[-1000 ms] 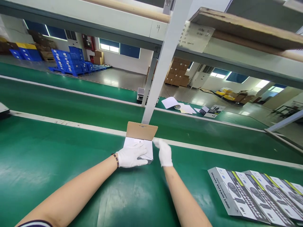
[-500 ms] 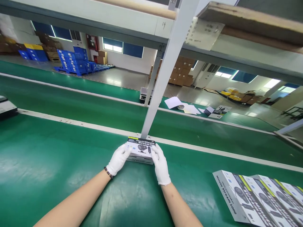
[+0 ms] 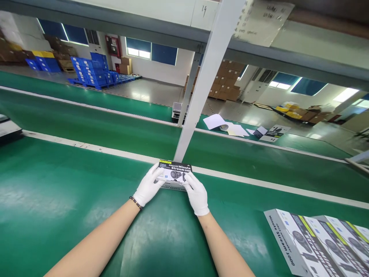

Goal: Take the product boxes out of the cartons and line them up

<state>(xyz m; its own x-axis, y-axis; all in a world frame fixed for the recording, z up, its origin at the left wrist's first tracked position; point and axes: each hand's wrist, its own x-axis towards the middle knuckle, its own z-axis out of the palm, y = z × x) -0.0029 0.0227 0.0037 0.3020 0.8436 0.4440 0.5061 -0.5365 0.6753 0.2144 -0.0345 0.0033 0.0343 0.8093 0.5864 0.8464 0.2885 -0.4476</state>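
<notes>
A small printed cardboard box (image 3: 174, 175), labelled "Minute Stream 1000", is at the foot of the white post. Its top panel faces up and its front side shows below. My left hand (image 3: 148, 186), in a white glove, grips the box's left end. On the right end my gloved right hand (image 3: 196, 193) is closed too, with fingers over the top edge. The gloves cover both corners nearest me, so part of the printing is hidden.
Several similar boxes (image 3: 314, 242) stand in a row at the lower right of the green table (image 3: 86, 215). The white post (image 3: 198, 84) rises in front of me to an overhead shelf. Beyond it are loose papers (image 3: 225, 125) and a scale-like device (image 3: 177, 109).
My view has shifted slightly. Both hands and the box sit a little higher and further right in the picture. The left fingers now reach further over the box's left end.
</notes>
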